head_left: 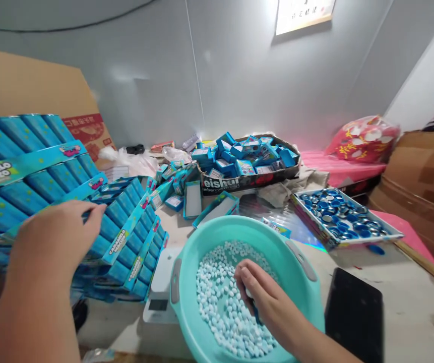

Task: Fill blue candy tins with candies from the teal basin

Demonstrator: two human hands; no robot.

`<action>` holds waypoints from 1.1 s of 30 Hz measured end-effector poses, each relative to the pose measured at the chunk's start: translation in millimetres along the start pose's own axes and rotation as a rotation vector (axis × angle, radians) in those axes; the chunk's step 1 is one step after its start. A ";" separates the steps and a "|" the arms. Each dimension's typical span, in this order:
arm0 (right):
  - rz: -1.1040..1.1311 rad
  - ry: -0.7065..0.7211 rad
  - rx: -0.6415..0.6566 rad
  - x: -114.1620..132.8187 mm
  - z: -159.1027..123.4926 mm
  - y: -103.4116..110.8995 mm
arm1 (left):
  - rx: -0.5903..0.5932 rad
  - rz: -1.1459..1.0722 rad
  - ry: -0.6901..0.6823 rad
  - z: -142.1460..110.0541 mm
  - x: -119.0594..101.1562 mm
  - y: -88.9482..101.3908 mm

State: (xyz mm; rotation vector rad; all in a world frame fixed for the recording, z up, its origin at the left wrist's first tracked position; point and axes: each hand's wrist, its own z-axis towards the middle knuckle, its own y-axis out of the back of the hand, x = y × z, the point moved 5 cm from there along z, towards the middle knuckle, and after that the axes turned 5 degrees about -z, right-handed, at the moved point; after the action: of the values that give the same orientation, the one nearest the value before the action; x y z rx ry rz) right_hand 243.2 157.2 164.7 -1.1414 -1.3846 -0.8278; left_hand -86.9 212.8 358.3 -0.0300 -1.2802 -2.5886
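My left hand (56, 239) reaches over the stacked blue candy display boxes (120, 242) at the left. Its thumb and forefinger are bent towards each other at one of the rows; whatever lies between them is mostly hidden. Inside the turquoise basin (186, 252), my right hand (258, 290) hovers above a spread of small pale-blue candies (220, 292). The fingers of that hand are curled closed. A dark blue bit peeks out beneath the palm, too covered to name.
A white scale (160, 307) stands left of the basin. At the right are a black tablet-like slab (355, 312) and a tray of blue-and-silver caps (337, 214). Behind stands a black carton (250, 181) heaped with small blue boxes (245, 156). Large brown cartons (421, 186) flank the table.
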 end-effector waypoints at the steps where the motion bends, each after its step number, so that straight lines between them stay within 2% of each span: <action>1: -0.017 0.008 -0.008 0.1 -0.1 1.2 | 0.094 0.020 -0.009 7.1 4.4 -8.9; 2: -0.038 0.014 -0.015 0.3 0.2 2.6 | 0.144 0.026 -0.042 11.6 6.5 -17.2; 3: -0.060 0.021 -0.019 0.7 0.7 3.7 | 0.143 0.021 -0.080 14.5 7.9 -24.0; 5: -0.101 0.023 -0.011 1.4 2.1 4.9 | 0.082 0.007 -0.119 17.7 12.6 -34.4; 7: -0.138 0.012 0.009 1.4 3.5 4.6 | 0.054 0.004 -0.079 21.0 20.8 -42.9; 11: -0.231 0.014 0.027 2.0 4.7 2.8 | 0.100 0.010 -0.007 29.3 29.6 -52.8; 17: -0.295 0.034 0.031 2.7 4.4 2.3 | 0.137 -0.013 0.072 26.6 30.1 -53.0; 22: -0.302 0.043 0.023 0.7 3.3 2.0 | 0.181 -0.086 0.083 24.7 28.2 -49.8; 27: -0.324 0.044 0.047 1.1 0.7 -1.0 | 0.171 -0.095 0.063 20.2 20.5 -42.7; 29: -0.350 0.067 0.045 3.5 -0.5 -1.0 | 0.100 -0.163 0.007 9.3 13.2 -31.9; 33: -0.360 0.112 0.035 8.1 -1.5 0.1 | -0.275 -0.240 0.008 -27.3 11.7 5.3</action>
State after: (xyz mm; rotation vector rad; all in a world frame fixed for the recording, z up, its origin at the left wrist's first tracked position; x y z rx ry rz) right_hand 244.4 157.3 172.8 -0.8154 -1.5262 -1.1003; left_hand -94.5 185.7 347.3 0.0883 -0.9676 -2.9487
